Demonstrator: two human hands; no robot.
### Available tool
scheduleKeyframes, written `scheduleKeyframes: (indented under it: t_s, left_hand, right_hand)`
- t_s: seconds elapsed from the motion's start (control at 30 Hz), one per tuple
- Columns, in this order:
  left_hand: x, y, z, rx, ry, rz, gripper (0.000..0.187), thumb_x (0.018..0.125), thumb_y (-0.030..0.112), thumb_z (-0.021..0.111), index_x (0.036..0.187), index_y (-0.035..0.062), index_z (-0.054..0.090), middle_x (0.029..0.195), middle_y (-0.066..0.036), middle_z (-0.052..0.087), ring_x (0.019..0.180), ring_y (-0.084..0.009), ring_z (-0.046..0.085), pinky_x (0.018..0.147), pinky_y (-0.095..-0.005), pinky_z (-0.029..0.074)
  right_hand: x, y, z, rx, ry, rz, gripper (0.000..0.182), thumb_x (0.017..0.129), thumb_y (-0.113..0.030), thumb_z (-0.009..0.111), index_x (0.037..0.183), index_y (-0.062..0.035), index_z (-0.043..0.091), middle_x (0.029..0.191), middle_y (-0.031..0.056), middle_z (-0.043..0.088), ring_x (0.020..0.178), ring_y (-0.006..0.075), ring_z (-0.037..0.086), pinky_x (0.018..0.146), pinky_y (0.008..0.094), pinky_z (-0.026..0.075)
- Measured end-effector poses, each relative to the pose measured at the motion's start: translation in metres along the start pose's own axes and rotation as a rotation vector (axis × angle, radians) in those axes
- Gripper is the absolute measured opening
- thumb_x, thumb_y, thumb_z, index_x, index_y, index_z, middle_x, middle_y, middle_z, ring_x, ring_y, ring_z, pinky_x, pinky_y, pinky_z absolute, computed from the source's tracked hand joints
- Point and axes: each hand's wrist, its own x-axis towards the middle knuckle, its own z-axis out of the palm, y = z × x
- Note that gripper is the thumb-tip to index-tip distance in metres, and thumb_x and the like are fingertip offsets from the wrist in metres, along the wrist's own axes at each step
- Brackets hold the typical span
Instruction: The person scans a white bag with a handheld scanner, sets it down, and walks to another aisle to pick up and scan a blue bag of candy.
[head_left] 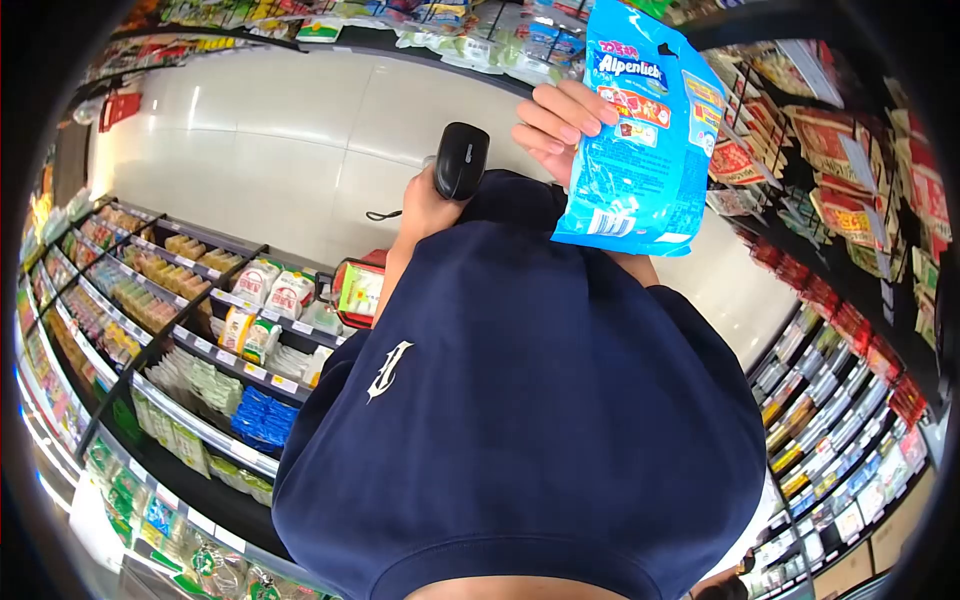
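My left hand is wrapped round the handle of a black handheld barcode scanner, in front of my chest. A thin dark strap hangs beside that wrist. On the other side, my right hand grips a bright blue Alpenliebe candy bag by its left edge, with the fingers bent over its front. The bag is upright with its printed back toward me, and a white barcode shows near its lower edge. Scanner and bag are apart. My right thumb is hidden behind the bag.
Store shelves with several packaged goods run along my left. More racks of hanging packets stand on my right, and hanging goods are ahead. A red-edged container sits by my left forearm. Pale tiled floor lies between.
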Motion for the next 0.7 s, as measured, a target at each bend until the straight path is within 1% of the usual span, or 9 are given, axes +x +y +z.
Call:
scheduleKeyframes:
  t_s: [0.13, 0.2, 0.37, 0.4, 0.5, 0.53, 0.6, 0.7]
  left_hand:
    - [0.007, -0.009, -0.011, -0.066, 0.047, 0.007, 0.032, 0.078, 0.016, 0.077, 0.103, -0.0009, 0.067, 0.089, -0.014, 0.072, 0.083, -0.0199, 0.068, 0.076, -0.0326, 0.051]
    - [0.004, -0.014, -0.029, -0.110, 0.073, 0.006, 0.029, 0.074, 0.020, 0.076, 0.094, 0.0009, 0.065, 0.087, -0.020, 0.069, 0.085, -0.0381, 0.067, 0.074, -0.0396, 0.051]
    - [-0.002, -0.046, -0.054, -0.083, 0.118, 0.017, 0.031, 0.075, 0.017, 0.074, 0.101, 0.0044, 0.064, 0.089, -0.019, 0.069, 0.086, -0.0387, 0.066, 0.076, -0.0405, 0.051]
    - [-0.005, -0.053, -0.061, -0.079, 0.122, 0.029, 0.032, 0.075, 0.017, 0.073, 0.103, 0.0054, 0.064, 0.089, -0.019, 0.069, 0.087, -0.0387, 0.066, 0.076, -0.0409, 0.051]
    - [-0.011, -0.071, -0.080, -0.081, 0.153, -0.009, 0.034, 0.074, 0.016, 0.072, 0.106, 0.0063, 0.063, 0.088, -0.019, 0.068, 0.087, -0.0379, 0.065, 0.077, -0.0405, 0.051]
    - [-0.007, -0.070, -0.073, -0.080, 0.164, -0.028, 0.034, 0.074, 0.016, 0.072, 0.106, 0.0063, 0.063, 0.088, -0.019, 0.068, 0.087, -0.0379, 0.065, 0.077, -0.0405, 0.051]
    - [-0.012, -0.079, -0.086, -0.042, 0.185, -0.085, 0.035, 0.074, 0.015, 0.071, 0.107, 0.0067, 0.063, 0.089, -0.019, 0.068, 0.088, -0.0379, 0.065, 0.078, -0.0406, 0.050]
    - [-0.023, -0.085, -0.100, -0.138, 0.213, -0.130, 0.036, 0.075, 0.015, 0.070, 0.108, 0.0066, 0.063, 0.090, -0.019, 0.068, 0.089, -0.0378, 0.065, 0.079, -0.0409, 0.050]
  right_hand:
    - [0.022, 0.009, -0.011, -0.007, 0.039, 0.062, 0.019, 0.090, -0.017, 0.061, 0.071, -0.0176, 0.061, 0.072, -0.0053, 0.052, 0.075, 0.0093, 0.047, 0.069, 0.0231, 0.036]
    - [0.038, 0.024, -0.017, -0.002, 0.058, 0.098, 0.019, 0.089, -0.016, 0.061, 0.071, -0.0176, 0.061, 0.072, -0.0053, 0.053, 0.075, 0.0092, 0.047, 0.069, 0.0230, 0.036]
    - [0.071, 0.049, -0.033, -0.040, -0.003, 0.132, 0.018, 0.089, -0.016, 0.064, 0.071, -0.0176, 0.061, 0.073, -0.0057, 0.054, 0.075, 0.0086, 0.049, 0.068, 0.0226, 0.036]
    - [0.078, 0.058, -0.034, -0.038, 0.020, 0.141, 0.019, 0.090, -0.016, 0.063, 0.071, -0.0179, 0.061, 0.072, -0.0063, 0.054, 0.073, 0.0080, 0.049, 0.067, 0.0226, 0.036]
    - [0.098, 0.078, -0.045, 0.011, 0.008, 0.211, 0.021, 0.090, -0.014, 0.062, 0.070, -0.0184, 0.061, 0.070, -0.0068, 0.053, 0.071, 0.0077, 0.049, 0.067, 0.0225, 0.036]
    - [0.096, 0.069, -0.051, 0.021, 0.020, 0.218, 0.023, 0.090, -0.014, 0.061, 0.068, -0.0187, 0.060, 0.069, -0.0069, 0.053, 0.070, 0.0076, 0.048, 0.066, 0.0226, 0.036]
    - [0.110, 0.083, -0.062, 0.029, 0.013, 0.259, 0.024, 0.091, -0.014, 0.061, 0.067, -0.0187, 0.060, 0.069, -0.0069, 0.053, 0.070, 0.0076, 0.048, 0.066, 0.0227, 0.036]
    - [0.119, 0.098, -0.073, 0.032, 0.029, 0.328, 0.026, 0.092, -0.014, 0.059, 0.066, -0.0189, 0.059, 0.068, -0.0068, 0.053, 0.070, 0.0078, 0.048, 0.066, 0.0233, 0.036]
